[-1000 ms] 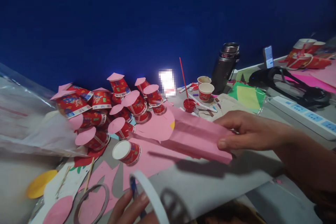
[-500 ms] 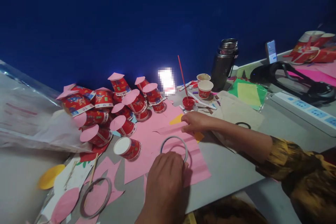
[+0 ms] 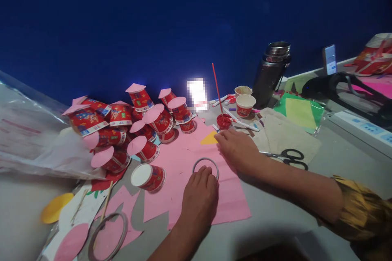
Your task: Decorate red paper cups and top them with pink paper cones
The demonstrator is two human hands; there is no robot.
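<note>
My left hand (image 3: pixel 200 193) is closed over the near side of a thin grey ring (image 3: pixel 206 159), which rests on a large sheet of pink paper (image 3: pixel 174 195). Palm down, my right hand (image 3: pixel 240 151) lies on the sheet's upper right part with its fingers extended. A yellow paper piece (image 3: pixel 208 138) is close to those fingertips. Black-handled scissors (image 3: pixel 292 155) lie beside my right forearm, partly behind it. To the left of the ring, a red paper cup (image 3: pixel 157 178) is on its side with its white end showing.
Several red cups with pink paper cones (image 3: pixel 153 114) crowd the back left. A second ring (image 3: pixel 123 228) lies front left among paper scraps. Behind my right hand stand a red pot with a stick (image 3: pixel 224 121), a paper cup (image 3: pixel 245 108) and a dark flask (image 3: pixel 271 75). A power strip (image 3: pixel 364 128) sits right.
My left hand and the ring have moved slightly away from me. My right hand, earlier bent at the paper's edge, now lies flatter on it. More of the scissors shows.
</note>
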